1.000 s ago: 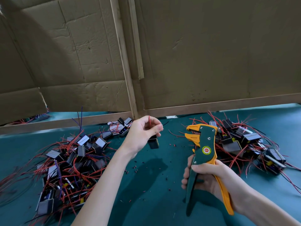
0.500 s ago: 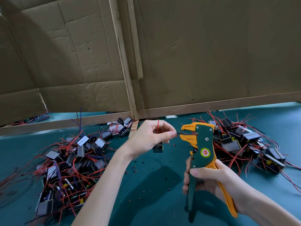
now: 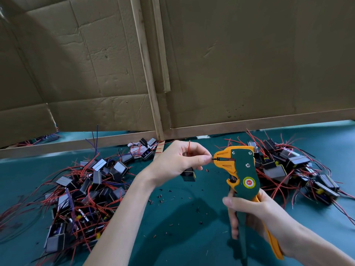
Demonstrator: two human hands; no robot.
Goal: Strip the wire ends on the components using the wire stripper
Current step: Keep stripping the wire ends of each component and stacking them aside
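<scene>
Soft daylight, mild shadows, wide-angle bending at edges, sharp centre.

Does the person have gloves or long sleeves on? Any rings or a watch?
No gloves: the left hand and the right hand are bare. No sleeve shows on the left forearm or the right forearm as far as the picture reaches. I see no ring, watch or bracelet.

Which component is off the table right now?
The black component hanging below the left hand, its wire held to the stripper. The others lie in piles on the table.
</scene>
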